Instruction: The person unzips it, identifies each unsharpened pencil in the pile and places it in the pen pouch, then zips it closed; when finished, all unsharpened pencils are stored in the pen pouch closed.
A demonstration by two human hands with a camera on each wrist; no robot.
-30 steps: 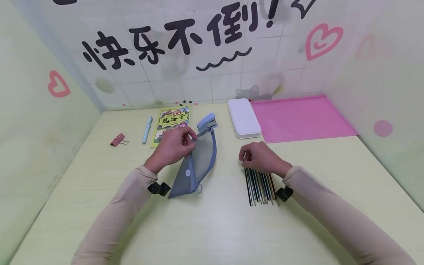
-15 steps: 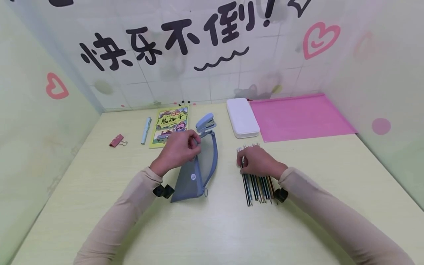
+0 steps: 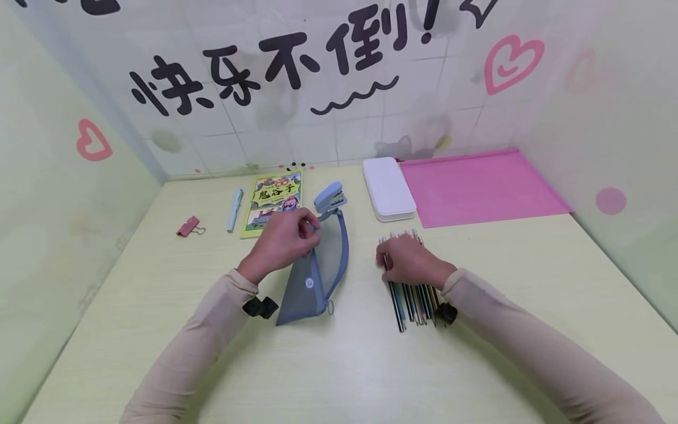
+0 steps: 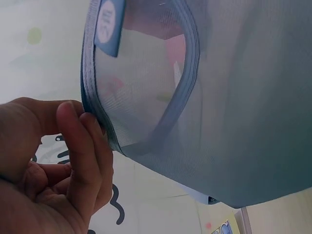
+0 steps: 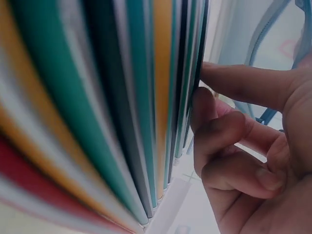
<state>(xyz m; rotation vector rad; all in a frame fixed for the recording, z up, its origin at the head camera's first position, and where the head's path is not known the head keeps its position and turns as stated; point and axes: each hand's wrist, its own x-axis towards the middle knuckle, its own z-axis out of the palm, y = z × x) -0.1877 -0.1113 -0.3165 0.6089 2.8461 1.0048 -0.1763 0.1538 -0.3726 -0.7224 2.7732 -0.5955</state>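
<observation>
A blue-grey mesh zip pouch (image 3: 299,291) stands with its zipped mouth spread apart. My left hand (image 3: 283,238) pinches its top edge between thumb and fingers; the left wrist view shows the grip on the mesh pouch (image 4: 253,107) close up. To the right lies a row of pencils (image 3: 415,300), points toward me. My right hand (image 3: 413,259) is over them, its thumb and fingertips pinching the row's leftmost pencil. In the right wrist view the other pencils (image 5: 162,97) fan out beside the right hand (image 5: 243,131), in green, yellow, red and dark colours.
A light-blue stapler (image 3: 329,197) is just behind the pouch. Farther back are a comic-covered book (image 3: 272,194), a light-blue pen (image 3: 235,210), a red binder clip (image 3: 189,226), a white case (image 3: 389,188) and a pink sheet (image 3: 482,188). Walls enclose the table's back and sides.
My right hand has slid slightly toward me along the pencils, uncovering their far ends, and the leftmost pencil has shifted a little. The left hand and pouch have moved slightly right.
</observation>
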